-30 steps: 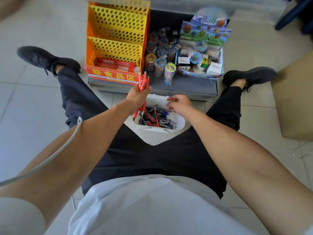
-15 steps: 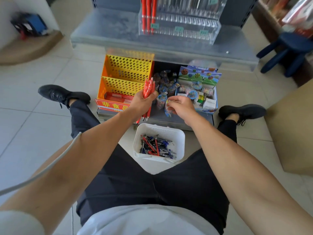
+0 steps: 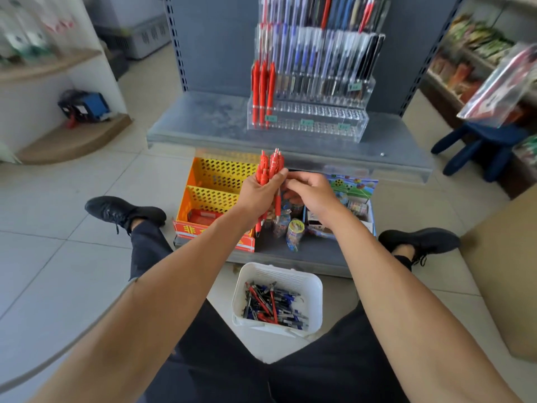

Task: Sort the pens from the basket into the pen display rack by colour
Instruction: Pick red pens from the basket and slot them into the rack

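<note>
My left hand (image 3: 258, 193) grips a bunch of red pens (image 3: 270, 167), held upright in front of the shelf. My right hand (image 3: 311, 193) is right beside it, its fingers curled and touching the bunch; whether it holds a pen is hidden. The white basket (image 3: 312, 282) sits on the floor between my legs with several blue and red pens in it. The clear pen display rack (image 3: 316, 117) stands on the grey shelf (image 3: 200, 123). Three red pens (image 3: 263, 88) stand at its lower left, with blue, black and red pens in the upper rows.
An orange and yellow perforated tray (image 3: 215, 193) and a box of small toys (image 3: 354, 199) sit on the low shelf under the rack. My black shoes (image 3: 122, 212) are spread either side. A blue stool (image 3: 482, 144) and a cardboard box (image 3: 505, 271) are at right.
Both hands have risen from the basket toward the rack, the left carrying the red pens. My view has tilted up, bringing the display rack into sight.
</note>
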Demonstrator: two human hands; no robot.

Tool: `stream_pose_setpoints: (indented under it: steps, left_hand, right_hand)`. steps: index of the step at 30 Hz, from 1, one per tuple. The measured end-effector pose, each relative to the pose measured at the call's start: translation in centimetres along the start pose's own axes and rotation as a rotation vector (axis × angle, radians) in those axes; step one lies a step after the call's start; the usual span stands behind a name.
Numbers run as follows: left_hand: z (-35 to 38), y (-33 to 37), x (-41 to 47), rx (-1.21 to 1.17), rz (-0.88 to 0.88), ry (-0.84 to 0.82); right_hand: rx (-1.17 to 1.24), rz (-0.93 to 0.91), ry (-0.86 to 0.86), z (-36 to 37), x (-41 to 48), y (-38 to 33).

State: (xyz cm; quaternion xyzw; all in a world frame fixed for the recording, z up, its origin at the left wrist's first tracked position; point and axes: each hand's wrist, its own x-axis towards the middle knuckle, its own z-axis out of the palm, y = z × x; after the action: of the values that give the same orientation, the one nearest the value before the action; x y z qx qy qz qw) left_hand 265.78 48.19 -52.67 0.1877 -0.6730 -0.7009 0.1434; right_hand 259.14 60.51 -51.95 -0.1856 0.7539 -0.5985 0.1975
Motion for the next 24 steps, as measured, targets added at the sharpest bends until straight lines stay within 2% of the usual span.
stream_pose_setpoints:
  steps: [7, 17, 20, 24]
  left_hand:
    - [-0.6, 3.4, 2.7, 0.047, 0.038, -0.009]
    - [-1.3, 6.9, 6.0, 0.099, 0.079, -0.002]
    - [-1.1, 6.9, 7.2, -0.013, 0.031, 0.036]
    - [-1.2, 6.1, 9.1, -0.277, -0.107, 0.070]
  right_hand:
    - [0.023, -0.087, -0.021, -1.1, 2.1, -3.1]
    - [0.144, -0.022, -0.102, -1.4, 6.4, -6.9]
    - [0.063, -0.077, -0.034, -1.6, 8.1, -7.6]
    - [0.027, -0.194, 0.162, -2.2, 11.0, -9.0]
